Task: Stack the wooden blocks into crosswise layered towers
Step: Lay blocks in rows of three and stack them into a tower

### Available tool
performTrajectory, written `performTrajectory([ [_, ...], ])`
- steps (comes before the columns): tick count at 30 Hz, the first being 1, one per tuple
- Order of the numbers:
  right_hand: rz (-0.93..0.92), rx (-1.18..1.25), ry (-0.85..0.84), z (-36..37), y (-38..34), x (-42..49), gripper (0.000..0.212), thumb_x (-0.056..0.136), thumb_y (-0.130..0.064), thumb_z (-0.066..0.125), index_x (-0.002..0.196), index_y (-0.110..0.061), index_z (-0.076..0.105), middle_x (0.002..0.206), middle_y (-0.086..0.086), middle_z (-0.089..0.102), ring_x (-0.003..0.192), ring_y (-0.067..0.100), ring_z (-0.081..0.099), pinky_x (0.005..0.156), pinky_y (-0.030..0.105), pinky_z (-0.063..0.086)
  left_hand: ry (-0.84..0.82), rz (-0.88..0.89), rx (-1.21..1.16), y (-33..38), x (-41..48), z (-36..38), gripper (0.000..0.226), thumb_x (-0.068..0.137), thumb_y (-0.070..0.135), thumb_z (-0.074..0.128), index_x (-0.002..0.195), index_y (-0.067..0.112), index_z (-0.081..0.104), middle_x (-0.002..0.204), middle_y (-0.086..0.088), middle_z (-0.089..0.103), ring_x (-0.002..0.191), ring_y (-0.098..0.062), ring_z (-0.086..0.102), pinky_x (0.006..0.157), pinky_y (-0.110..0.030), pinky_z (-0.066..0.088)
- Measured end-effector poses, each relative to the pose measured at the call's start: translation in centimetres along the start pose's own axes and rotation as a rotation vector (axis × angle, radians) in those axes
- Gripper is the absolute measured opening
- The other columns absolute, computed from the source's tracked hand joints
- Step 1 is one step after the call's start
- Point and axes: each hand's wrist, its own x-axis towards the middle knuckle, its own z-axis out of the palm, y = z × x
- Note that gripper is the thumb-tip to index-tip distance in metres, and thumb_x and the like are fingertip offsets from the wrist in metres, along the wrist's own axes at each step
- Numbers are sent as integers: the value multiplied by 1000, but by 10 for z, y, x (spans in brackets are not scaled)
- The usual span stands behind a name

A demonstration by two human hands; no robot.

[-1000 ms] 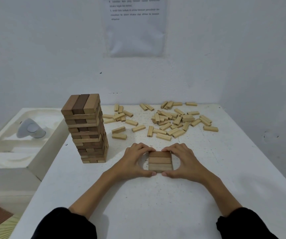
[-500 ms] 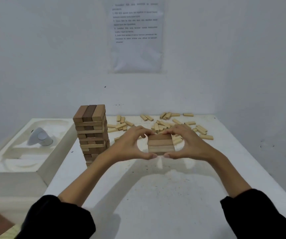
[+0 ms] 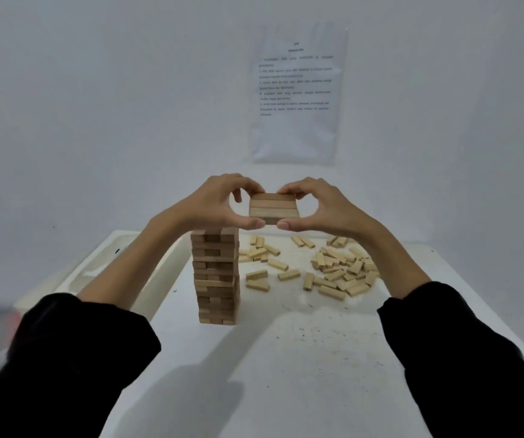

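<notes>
A layer of three wooden blocks, lying flat side by side with their long edges touching, is held in the air between two hands. The far block looks browner, the two nearer ones pale, and the near face is in shadow. The left hand and right hand each pinch it, thumbs pressed to the near edge and fingers curled over the far edge. A second ago this layer lay on the table between the same hands; half a second ago it was lifted partway, and now it is up level with the top of the tower, just right of it. That one tower stands below the left hand, which hides its top. Loose blocks lie scattered below and beyond the right hand, a few dozen, too jumbled to count exactly.
</notes>
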Motion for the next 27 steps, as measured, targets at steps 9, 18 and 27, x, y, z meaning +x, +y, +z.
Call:
performTrajectory([
  [9,26,66,30,64,-15,47,56,64,-50,79,113,-30,60,111,-9,57,105,12,49,97,44,40,-95,-171,-36,-60,-21,-32,66,49,66,63,107,34,56,107,15,57,93,-5,51,78,-18,44],
  [18,67,20,-33,78,-18,54,72,52,-63,68,115,-30,60,114,-10,58,107,10,48,99,46,39,-104,-176,-72,-80,-31,-26,60,50,66,63,103,41,53,105,20,55,92,-3,51,77,-14,43],
  [27,74,0,-46,76,-21,51,58,70,-46,76,121,-25,58,110,-13,52,108,11,46,101,47,37,-112,-170,-50,-83,-32,-22,70,50,69,60,110,34,54,105,21,53,94,-4,50,77,-15,42],
])
